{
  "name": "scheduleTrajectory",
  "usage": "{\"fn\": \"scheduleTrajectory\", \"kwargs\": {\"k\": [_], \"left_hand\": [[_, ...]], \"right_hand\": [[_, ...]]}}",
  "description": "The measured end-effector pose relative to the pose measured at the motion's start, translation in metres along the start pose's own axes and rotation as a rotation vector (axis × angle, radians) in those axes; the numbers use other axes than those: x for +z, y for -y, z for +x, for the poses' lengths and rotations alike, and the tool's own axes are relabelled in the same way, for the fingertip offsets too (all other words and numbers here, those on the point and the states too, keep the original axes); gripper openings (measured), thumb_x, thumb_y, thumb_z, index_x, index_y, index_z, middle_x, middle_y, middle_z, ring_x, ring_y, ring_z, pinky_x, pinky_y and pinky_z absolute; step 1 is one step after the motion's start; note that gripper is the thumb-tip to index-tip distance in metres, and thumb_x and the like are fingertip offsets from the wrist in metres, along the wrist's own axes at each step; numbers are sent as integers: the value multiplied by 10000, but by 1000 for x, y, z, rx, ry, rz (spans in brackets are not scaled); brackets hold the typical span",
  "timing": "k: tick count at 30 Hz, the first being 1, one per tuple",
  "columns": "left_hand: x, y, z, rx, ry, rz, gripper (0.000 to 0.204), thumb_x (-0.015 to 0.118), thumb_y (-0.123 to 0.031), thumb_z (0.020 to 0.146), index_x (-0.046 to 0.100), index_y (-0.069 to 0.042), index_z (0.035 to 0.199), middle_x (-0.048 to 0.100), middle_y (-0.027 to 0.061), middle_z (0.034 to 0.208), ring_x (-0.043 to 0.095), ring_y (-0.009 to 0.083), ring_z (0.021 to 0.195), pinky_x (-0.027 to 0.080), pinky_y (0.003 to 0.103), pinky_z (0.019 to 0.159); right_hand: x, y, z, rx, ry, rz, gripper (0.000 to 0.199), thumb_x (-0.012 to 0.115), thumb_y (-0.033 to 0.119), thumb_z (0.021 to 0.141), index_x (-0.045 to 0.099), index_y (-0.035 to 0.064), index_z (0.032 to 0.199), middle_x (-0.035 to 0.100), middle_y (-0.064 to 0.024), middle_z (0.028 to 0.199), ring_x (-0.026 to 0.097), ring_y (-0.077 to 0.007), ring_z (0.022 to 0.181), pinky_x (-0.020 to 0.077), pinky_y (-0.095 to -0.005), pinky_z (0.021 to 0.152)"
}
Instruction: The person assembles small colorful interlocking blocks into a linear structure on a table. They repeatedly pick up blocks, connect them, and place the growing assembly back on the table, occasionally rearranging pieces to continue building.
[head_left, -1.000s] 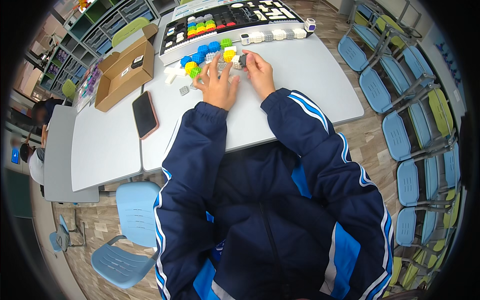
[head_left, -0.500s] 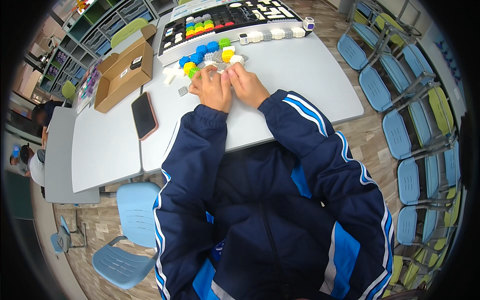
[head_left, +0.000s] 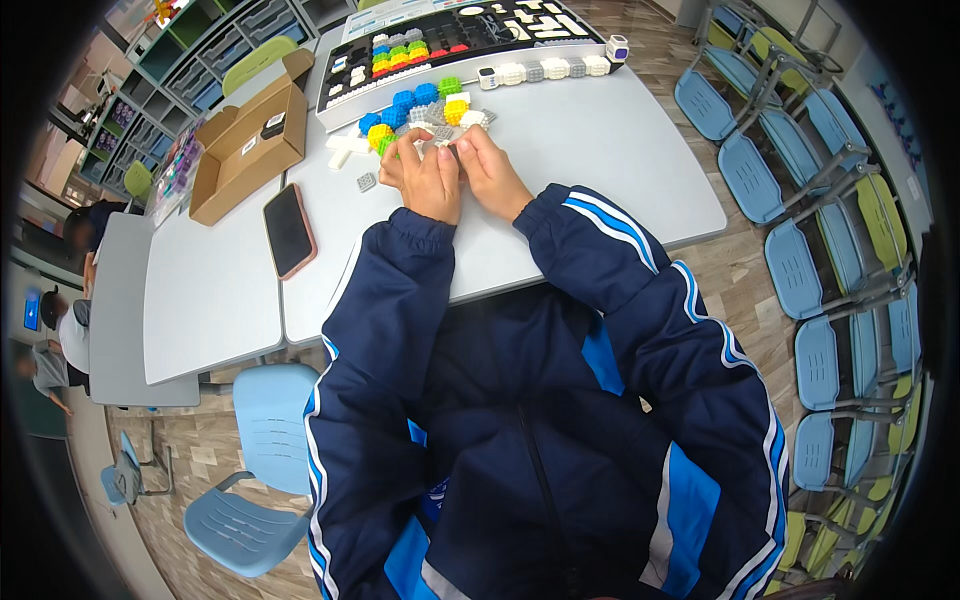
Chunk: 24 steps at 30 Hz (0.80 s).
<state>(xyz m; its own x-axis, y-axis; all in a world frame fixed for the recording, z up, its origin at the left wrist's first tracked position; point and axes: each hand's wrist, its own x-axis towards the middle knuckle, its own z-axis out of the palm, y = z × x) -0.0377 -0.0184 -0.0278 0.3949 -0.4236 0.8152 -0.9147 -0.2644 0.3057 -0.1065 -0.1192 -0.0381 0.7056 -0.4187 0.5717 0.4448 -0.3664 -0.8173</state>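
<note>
My left hand [head_left: 425, 182] and my right hand [head_left: 492, 180] meet at the fingertips above the table's far half. Both pinch a small greyish building block [head_left: 455, 151], mostly hidden by the fingers. Just beyond them lies a cluster of studded blocks, among them a blue block [head_left: 404, 100], a green block [head_left: 449, 86], a yellow block [head_left: 378, 132] and a white block [head_left: 473, 119]. A flat grey square block [head_left: 366, 181] rests left of my left hand, near a white branched piece [head_left: 345, 150].
A parts tray [head_left: 335, 112] with sorted blocks stands at the back, a white-and-grey block row [head_left: 550, 68] along its front. Left are an open cardboard box [head_left: 200, 200] and a phone [head_left: 290, 232] on the white table [head_left: 640, 170]. Stacked blue chairs [head_left: 752, 178] stand right; people are far left.
My fingers have shifted slightly around the small block, and my right fingertips sit a little lower. At the far left, people in the background have moved.
</note>
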Motion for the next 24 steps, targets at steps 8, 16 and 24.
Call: {"fn": "scheduleTrajectory", "kwargs": {"k": [8,16,24], "left_hand": [[2,1,0,-6,37,31,284,459,-215,941,658,-22,881,467,104,1227,310,347,1183,177,515,1008],[3,1,1,-3,30,8,271,478,-203,936,648,2,887,472,112,1199,333,334,1155,210,500,998],[5,1,1,-12,9,-14,267,491,-200,933,641,12,874,480,120,1170,353,337,1124,249,493,989]], "right_hand": [[1,-2,0,-18,-1,-90,190,346,233,1050,388,52,1008,617,-183,789,641,-325,696,469,-404,610],[2,-2,1,-29,-7,-151,198,325,231,1048,376,44,1004,611,-235,810,623,-435,760,458,-463,642],[2,1,1,-5,-6,-166,195,328,221,1045,372,35,1009,611,-245,805,618,-448,765,457,-470,641]]}}
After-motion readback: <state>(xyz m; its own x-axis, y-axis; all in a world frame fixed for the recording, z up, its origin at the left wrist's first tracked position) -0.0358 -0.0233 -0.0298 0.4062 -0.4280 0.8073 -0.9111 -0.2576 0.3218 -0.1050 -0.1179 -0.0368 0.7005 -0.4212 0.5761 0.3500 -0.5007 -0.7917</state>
